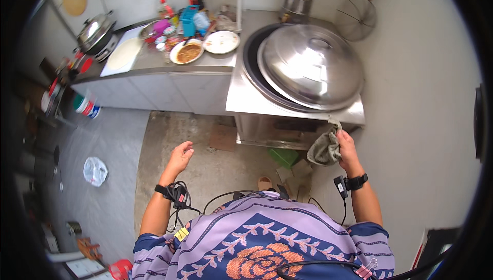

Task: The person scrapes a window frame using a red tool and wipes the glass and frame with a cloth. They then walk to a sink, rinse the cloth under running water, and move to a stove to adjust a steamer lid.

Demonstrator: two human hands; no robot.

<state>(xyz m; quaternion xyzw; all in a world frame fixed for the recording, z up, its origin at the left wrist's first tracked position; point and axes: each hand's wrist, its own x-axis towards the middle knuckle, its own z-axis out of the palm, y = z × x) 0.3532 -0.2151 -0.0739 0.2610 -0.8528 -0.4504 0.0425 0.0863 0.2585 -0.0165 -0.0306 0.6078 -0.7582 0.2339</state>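
My right hand [347, 150] grips a grey-green cloth [325, 149], which hangs bunched in front of the steel stove [246, 99]. On that stove sits a large dark wok [251, 54]. A domed stainless steel lid [308, 68] covers most of it, shifted to the right so that a dark crescent of the wok shows at the left. Over the concrete floor, my left hand [181, 157] is raised with its fingers loosely apart and nothing in it. Both wrists wear black straps with small cabled devices.
Left of the stove, a counter [154, 62] holds a plate of brown sauced food [188, 53], a white plate [221, 42], jars, bottles, a blue basket [188, 20] and round dough [125, 53]. A wire strainer [356, 18] hangs by the wall. A lined bin [95, 171] stands at left.
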